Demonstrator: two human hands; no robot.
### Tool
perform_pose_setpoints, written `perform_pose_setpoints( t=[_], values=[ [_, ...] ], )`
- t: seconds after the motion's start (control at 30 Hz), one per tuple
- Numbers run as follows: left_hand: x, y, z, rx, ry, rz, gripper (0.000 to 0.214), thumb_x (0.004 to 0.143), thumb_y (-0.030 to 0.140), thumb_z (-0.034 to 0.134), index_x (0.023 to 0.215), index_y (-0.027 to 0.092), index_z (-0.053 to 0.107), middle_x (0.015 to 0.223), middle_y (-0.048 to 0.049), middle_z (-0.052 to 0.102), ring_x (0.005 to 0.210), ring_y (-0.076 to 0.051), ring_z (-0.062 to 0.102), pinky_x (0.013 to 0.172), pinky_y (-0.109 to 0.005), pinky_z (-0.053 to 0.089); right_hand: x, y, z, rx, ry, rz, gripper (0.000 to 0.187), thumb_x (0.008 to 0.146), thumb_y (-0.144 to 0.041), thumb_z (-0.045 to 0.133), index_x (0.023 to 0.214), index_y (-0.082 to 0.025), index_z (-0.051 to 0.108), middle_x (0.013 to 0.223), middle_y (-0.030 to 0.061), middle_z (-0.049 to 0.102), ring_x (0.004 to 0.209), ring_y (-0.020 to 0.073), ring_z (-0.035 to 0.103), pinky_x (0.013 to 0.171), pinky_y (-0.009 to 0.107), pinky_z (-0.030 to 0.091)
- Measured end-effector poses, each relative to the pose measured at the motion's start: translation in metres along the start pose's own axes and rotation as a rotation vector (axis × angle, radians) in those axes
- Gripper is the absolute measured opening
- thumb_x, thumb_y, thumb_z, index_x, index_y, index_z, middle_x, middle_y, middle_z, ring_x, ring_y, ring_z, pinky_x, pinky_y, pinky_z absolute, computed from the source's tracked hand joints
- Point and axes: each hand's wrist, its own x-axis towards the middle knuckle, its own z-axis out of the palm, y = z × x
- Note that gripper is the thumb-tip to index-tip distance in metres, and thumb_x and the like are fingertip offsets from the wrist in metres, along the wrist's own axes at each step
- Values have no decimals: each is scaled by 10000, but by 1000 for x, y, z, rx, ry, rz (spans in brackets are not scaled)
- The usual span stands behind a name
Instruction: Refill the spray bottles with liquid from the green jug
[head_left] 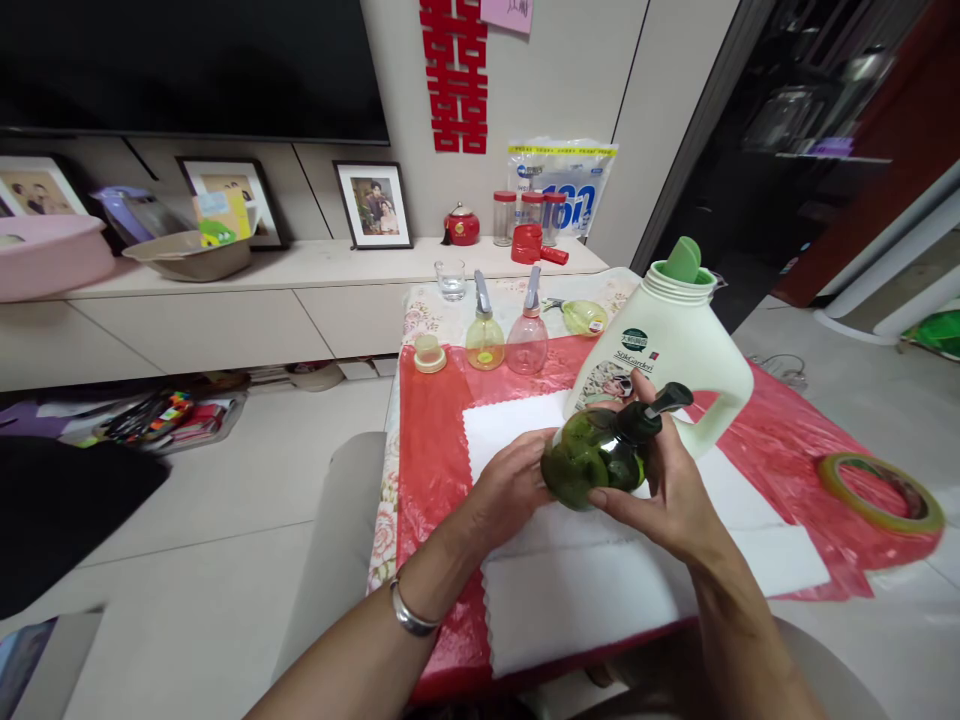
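Observation:
I hold a small round green bottle [589, 458] with a dark pump top over a white cloth [600, 580]. My left hand [506, 490] cups the bottle's body from the left. The fingers of my right hand [664, 480] are wrapped round its neck and pump top. Just behind the bottle stands a large white detergent jug [675, 350] with a green cap in its open mouth. The bottle is tilted, with its pump pointing up and to the right.
A red plastic sheet [431, 450] covers the table. At its far end stand a yellow spray bottle [484, 335], a pink spray bottle [527, 338], a small cap [430, 353] and a glass [451, 279]. A tape roll [877, 490] lies at the right.

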Motion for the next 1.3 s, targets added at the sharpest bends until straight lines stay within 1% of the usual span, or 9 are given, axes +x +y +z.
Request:
perform_pose_setpoints(
  t=[0.2,0.37,0.53,0.7,0.8,0.93,1.1,1.2,1.3],
  values=[
    [-3,-7,2,-80,-138,-108,446,949,405,595,1326,168,623,1303,-166,671,1134,-287,648,944,-436,527,0,-1,3,41,-16,-4,1100,777,-526,801,1621,-231,160,1507,135,405,1402,304,420,1227,496,310],
    [-1,-9,0,-168,-143,-49,416,993,365,531,1363,190,604,1352,-152,655,1207,-297,626,994,-451,510,0,1,12,39,6,11,1099,810,-564,762,1628,-198,127,1590,148,279,1491,302,272,1246,512,258],
    [0,-10,-1,-218,-90,33,426,1005,330,523,1424,261,551,1384,-112,646,1264,-300,596,1006,-443,501,1,-9,24,-143,49,12,1119,787,-524,783,1631,-209,120,1636,129,150,1524,311,161,1252,520,249],
    [-2,-11,2,-200,-95,39,478,976,352,580,1448,292,525,1385,-98,646,1269,-310,596,1049,-453,474,-5,-20,34,-202,149,-14,1134,755,-397,787,1632,-194,97,1625,147,177,1512,338,194,1231,551,284],
    [-4,-10,4,-173,-153,19,470,964,358,592,1425,274,552,1406,-104,626,1282,-312,580,1041,-439,472,-14,-27,27,-170,199,-7,1126,749,-373,786,1629,-220,100,1613,139,224,1494,342,249,1216,557,313],
    [-1,-8,-2,-147,-134,-52,434,911,369,655,1319,221,640,1391,-121,622,1160,-287,634,940,-396,506,-29,-43,-7,-101,327,18,1089,804,-485,764,1625,-277,79,1592,112,283,1448,338,353,1144,550,427],
    [4,-8,-10,-121,35,-84,402,850,293,720,1243,213,688,1240,-98,693,990,-229,677,830,-337,526,-29,-54,-81,-110,597,18,1123,790,-480,786,1632,-259,76,1477,137,436,1288,315,538,1066,480,515],
    [5,-9,-9,-113,89,-102,377,838,268,729,1210,210,707,1199,-90,706,938,-207,680,810,-328,532,-15,-33,-128,-202,698,63,1192,717,-504,832,1631,-271,104,1434,136,474,1205,311,591,1013,484,536],
    [6,-10,-10,-111,115,-117,372,808,263,759,1175,210,727,1170,-87,717,909,-200,684,794,-325,540,2,10,-162,-371,765,185,1271,629,-544,863,1632,-262,135,1380,152,513,1174,338,596,981,524,524]
  ],
)
